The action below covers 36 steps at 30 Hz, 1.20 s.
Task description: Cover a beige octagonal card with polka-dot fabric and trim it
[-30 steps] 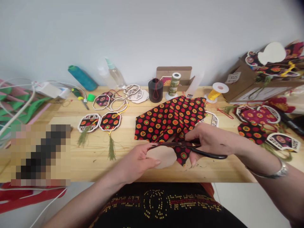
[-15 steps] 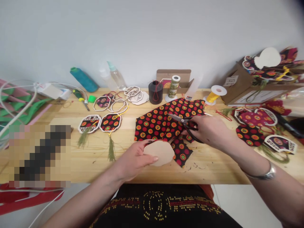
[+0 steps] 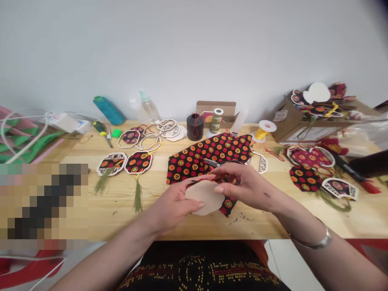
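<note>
While my left hand [image 3: 176, 202] and right hand [image 3: 247, 184] pinch the flat beige scalloped piece [image 3: 203, 199], I could knock the dark metal scissors [image 3: 214, 163] beyond by pushing forward.

Free tabletop [image 3: 197, 230] nearside, scissors [image 3: 216, 164] beyond

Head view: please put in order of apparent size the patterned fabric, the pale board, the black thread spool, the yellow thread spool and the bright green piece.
1. Patterned fabric, partly covered
2. Pale board, partly covered by fingers
3. Black thread spool and yellow thread spool: too alike to rank
4. Bright green piece
</note>
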Tool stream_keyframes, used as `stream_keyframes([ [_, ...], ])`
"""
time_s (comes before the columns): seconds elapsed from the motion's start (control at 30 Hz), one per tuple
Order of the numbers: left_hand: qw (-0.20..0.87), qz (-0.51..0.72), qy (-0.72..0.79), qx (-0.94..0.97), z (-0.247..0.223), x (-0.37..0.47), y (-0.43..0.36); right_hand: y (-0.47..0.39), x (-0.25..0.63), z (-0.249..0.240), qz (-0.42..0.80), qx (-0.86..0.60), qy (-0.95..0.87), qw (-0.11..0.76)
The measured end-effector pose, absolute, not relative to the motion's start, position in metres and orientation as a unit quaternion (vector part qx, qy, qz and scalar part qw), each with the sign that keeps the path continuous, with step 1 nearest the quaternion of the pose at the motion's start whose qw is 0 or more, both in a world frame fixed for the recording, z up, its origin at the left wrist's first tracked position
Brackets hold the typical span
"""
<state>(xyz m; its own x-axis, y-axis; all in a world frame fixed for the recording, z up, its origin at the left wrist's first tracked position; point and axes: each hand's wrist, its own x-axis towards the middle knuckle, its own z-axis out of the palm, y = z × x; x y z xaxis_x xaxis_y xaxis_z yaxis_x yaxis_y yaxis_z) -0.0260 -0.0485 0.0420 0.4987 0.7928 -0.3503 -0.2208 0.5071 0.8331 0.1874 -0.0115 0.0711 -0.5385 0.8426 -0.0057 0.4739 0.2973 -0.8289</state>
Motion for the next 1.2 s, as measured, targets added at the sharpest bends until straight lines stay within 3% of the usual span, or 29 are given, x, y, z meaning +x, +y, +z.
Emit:
stream_keyframes([
  [0.1, 0.772, 0.305, 0.378, 0.41, 0.046, -0.021, -0.049, -0.015, 0.183, 0.067, 0.53, -0.393, -0.724, 0.203],
  [0.2, 0.761, 0.284, 0.386, 0.438, 0.049, -0.016, -0.05, -0.017, 0.184, 0.058, 0.566, -0.391, -0.697, 0.203],
  [0.7, 0.745, 0.193, 0.401, 0.497, 0.045, -0.009, -0.044, -0.022, 0.192, 0.069, 0.474, -0.38, -0.78, 0.15],
  [1.03, 0.755, 0.173, 0.408, 0.482, 0.047, -0.005, -0.027, -0.019, 0.198, 0.046, 0.581, -0.382, -0.687, 0.21],
  [1.2, 0.814, 0.19, 0.385, 0.391, 0.048, -0.006, -0.023, -0.017, 0.201, 0.038, 0.597, -0.405, -0.65, 0.24],
])
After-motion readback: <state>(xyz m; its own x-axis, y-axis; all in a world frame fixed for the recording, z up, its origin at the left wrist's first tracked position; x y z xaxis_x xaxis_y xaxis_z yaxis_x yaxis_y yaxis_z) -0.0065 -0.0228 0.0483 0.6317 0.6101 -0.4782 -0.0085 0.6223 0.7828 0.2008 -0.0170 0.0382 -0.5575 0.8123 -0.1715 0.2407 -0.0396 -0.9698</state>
